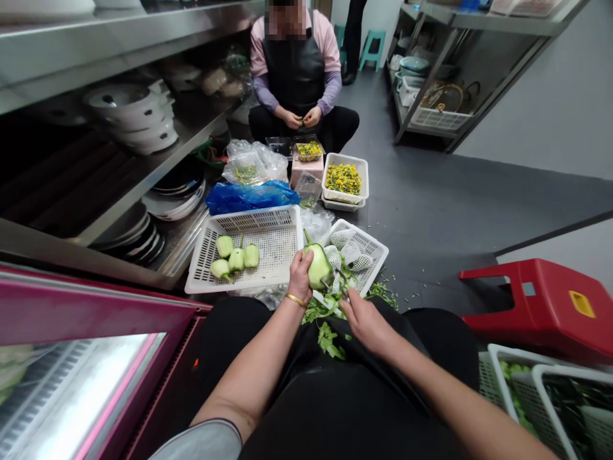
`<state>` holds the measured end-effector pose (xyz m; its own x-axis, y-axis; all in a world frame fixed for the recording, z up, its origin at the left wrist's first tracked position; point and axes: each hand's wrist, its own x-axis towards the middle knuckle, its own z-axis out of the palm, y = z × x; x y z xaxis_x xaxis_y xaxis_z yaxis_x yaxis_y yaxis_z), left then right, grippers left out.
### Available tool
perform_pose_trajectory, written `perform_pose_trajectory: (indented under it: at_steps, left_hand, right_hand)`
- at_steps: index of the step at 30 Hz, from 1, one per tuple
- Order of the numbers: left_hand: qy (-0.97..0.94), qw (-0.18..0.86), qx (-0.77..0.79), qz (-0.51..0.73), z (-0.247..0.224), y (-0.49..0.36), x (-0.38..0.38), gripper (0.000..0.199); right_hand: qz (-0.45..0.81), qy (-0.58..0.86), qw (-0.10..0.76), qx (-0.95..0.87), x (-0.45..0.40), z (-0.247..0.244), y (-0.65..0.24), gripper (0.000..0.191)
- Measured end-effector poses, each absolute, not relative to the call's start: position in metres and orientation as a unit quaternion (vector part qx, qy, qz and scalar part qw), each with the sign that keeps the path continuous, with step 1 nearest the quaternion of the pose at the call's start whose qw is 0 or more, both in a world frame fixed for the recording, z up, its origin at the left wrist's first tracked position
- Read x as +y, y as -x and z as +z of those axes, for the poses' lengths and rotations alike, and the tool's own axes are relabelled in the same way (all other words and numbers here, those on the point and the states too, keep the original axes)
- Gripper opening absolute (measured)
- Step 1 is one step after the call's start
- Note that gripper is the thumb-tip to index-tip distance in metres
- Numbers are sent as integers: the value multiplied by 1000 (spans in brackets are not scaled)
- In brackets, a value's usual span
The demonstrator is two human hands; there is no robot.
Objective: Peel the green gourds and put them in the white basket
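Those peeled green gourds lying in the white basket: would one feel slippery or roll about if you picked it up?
Probably slippery: the peeled gourds look smooth and moist. Their rounded, pear-like shape suggests they could roll, though the white basket has walls to stop them. They look firm, not floppy.

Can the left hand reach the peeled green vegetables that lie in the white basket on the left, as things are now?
Probably not at once: the left hand is closed around a pale green vegetable. The peeled vegetables lie uncovered in the white basket just beside it, with nothing between, so the way looks free once the hand is emptied.
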<state>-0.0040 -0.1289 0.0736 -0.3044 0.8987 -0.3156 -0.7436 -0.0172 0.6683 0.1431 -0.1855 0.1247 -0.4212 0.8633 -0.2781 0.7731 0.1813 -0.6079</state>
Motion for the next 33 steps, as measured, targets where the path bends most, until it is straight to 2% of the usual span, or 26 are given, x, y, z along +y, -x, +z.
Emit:
perform_pose_trajectory:
  at_steps: [4,10,15,19,22,24,27,33]
  left_hand:
    - [-26,596,388,703,63,9,-122,38]
    - [16,597,399,696,58,2,-119,40]
    - [23,575,406,710,65,6,-121,36]
    - [29,654,318,686,73,19,-124,43]
    - [-22,736,241,632,70,20,-133,60]
    - [-32,768,267,582,64,16,-137,65]
    - [-49,756,320,569,56,7,-140,57]
    - [-99,668,333,658,59,0,-136,41]
  right_hand:
    - [424,496,14,-758,-229,105,-183,19]
    - [319,521,92,-786,-187,132,-157,15]
    - [324,532,71,-779,-197,103,-140,14]
    - [401,503,70,-762,-225,89,-176,18]
    - [396,508,82,-761,-216,105,-196,22]
    - [378,505,88,-771,-199,120,-195,23]
    - [339,514,120,-779,-168,140,-177,22]
    - [283,542,135,-780,-141,146,-131,16]
